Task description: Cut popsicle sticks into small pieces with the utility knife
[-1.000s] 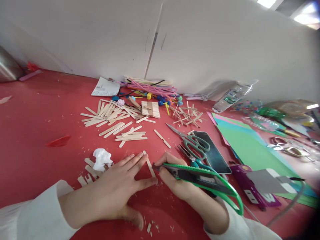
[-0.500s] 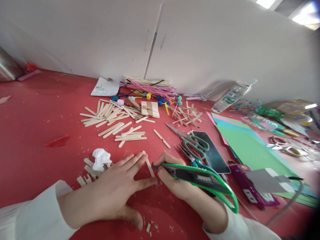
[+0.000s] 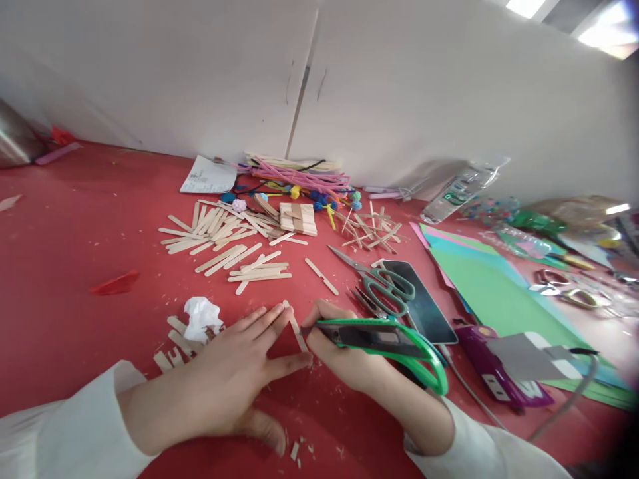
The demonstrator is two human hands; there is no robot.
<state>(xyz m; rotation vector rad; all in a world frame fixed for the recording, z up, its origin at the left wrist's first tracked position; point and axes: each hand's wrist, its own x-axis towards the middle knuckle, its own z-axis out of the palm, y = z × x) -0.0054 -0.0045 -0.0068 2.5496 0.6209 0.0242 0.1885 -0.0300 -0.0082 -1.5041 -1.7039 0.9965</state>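
My left hand [image 3: 229,372] lies flat with fingers spread on the red table [image 3: 74,239], pressing down a wooden craft stick [image 3: 294,324] between fingertips and thumb. My right hand [image 3: 344,349] is closed around a green utility knife [image 3: 384,340], its tip against the stick. A crumpled white paper [image 3: 201,316] and short cut stick pieces [image 3: 172,342] lie just left of my left hand.
A pile of craft sticks [image 3: 224,233] and pipe cleaners [image 3: 304,178] lies farther back. Green scissors [image 3: 382,279], a phone [image 3: 422,303], coloured paper sheets [image 3: 489,286], a purple tool [image 3: 499,376] and a plastic bottle [image 3: 456,189] sit to the right. White wall behind.
The knife's rear end has swung up and left, shortening in view; its tip stays at the stick. My left hand has not moved.
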